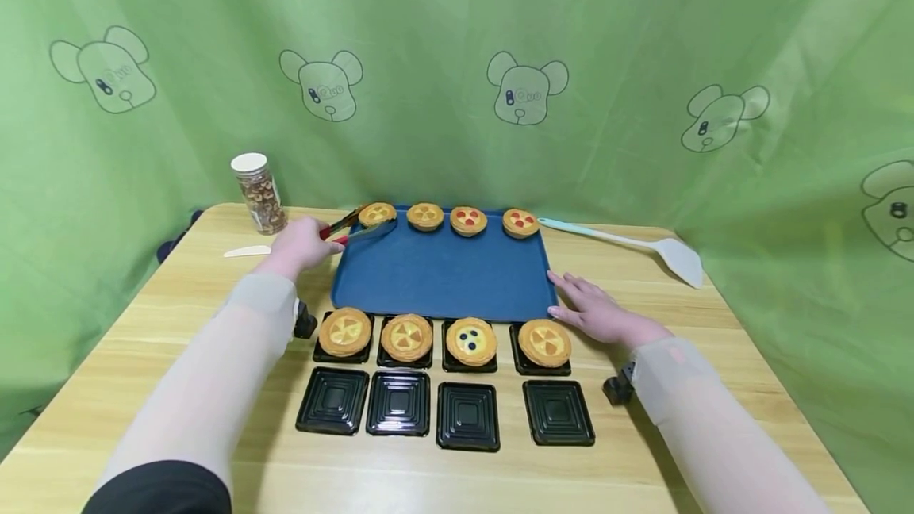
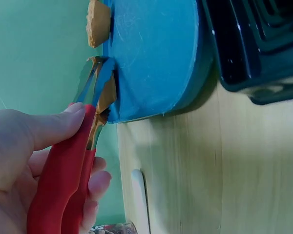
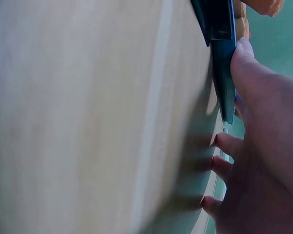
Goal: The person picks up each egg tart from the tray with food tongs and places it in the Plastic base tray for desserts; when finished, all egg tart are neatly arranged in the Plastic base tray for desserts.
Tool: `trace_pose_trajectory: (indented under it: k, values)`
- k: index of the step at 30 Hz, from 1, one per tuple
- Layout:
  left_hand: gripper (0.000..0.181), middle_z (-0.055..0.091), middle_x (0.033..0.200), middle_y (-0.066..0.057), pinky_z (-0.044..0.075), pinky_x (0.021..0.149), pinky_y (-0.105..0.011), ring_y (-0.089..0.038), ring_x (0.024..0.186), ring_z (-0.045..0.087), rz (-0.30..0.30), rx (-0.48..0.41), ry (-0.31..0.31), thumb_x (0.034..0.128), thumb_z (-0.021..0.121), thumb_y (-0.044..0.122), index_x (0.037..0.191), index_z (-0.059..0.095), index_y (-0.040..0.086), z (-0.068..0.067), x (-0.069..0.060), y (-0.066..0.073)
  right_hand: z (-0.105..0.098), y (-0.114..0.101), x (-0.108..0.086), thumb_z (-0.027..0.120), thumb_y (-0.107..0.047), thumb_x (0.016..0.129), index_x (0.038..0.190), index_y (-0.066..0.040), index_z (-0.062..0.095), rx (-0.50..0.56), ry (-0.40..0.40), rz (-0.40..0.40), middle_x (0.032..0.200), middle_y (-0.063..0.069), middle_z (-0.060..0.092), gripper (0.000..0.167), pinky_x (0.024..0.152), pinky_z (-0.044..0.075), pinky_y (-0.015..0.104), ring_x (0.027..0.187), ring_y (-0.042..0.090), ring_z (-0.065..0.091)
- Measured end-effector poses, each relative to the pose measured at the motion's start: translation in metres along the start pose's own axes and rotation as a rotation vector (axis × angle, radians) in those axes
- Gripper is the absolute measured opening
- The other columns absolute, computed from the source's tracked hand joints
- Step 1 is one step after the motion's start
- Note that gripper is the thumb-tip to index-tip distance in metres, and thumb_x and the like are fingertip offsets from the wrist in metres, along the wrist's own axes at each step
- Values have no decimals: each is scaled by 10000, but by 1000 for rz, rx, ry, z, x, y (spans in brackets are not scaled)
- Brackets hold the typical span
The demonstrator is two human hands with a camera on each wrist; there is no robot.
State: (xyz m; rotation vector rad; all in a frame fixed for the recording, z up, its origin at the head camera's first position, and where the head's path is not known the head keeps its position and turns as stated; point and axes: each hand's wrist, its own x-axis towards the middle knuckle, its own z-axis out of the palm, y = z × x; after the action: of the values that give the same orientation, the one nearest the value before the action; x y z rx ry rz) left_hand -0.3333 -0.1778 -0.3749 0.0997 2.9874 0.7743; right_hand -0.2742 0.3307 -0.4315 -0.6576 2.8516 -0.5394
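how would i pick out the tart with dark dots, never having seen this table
Start at the big blue tray. Along its near edge, four tarts sit in a row on square black trays; the one you want is third from the left. It alone carries three dark dots, while its row neighbours show orange-yellow wedges.

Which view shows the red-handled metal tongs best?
Left wrist: the tongs appear large and close, both red handles visible. Head shows them small, partly over the blue rectangular tray; right wrist shows none.
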Motion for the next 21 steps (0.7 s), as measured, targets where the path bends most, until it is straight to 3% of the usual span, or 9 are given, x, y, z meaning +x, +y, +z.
trace_pose_trajectory:
  k: [11,16,21]
  values:
    - [596,601,1255,-253,433,937,-541,-420,1123,560,24,-12,22,945,665,341,1404,520,-11,-8,-10,2,3,9,5,454,-524,1018,1591,-99,149,15,-23,26,1573,319,110,776,1075,82,702,1403,542,114]
    - [584,603,1256,-256,435,936,-543,-414,1118,566,77,-12,17,946,666,331,1400,529,-10,-22,-27,5,1,4,3,445,-516,1024,1589,-90,159,17,-22,11,1562,338,117,763,1063,90,715,1394,557,113]
    - [594,613,1243,-245,444,920,-546,-392,1097,581,118,-14,16,935,683,342,1400,538,3,-41,-56,9,-2,-3,0,459,-472,1033,1580,-58,173,14,-19,4,1549,360,124,743,1049,104,727,1380,577,123]
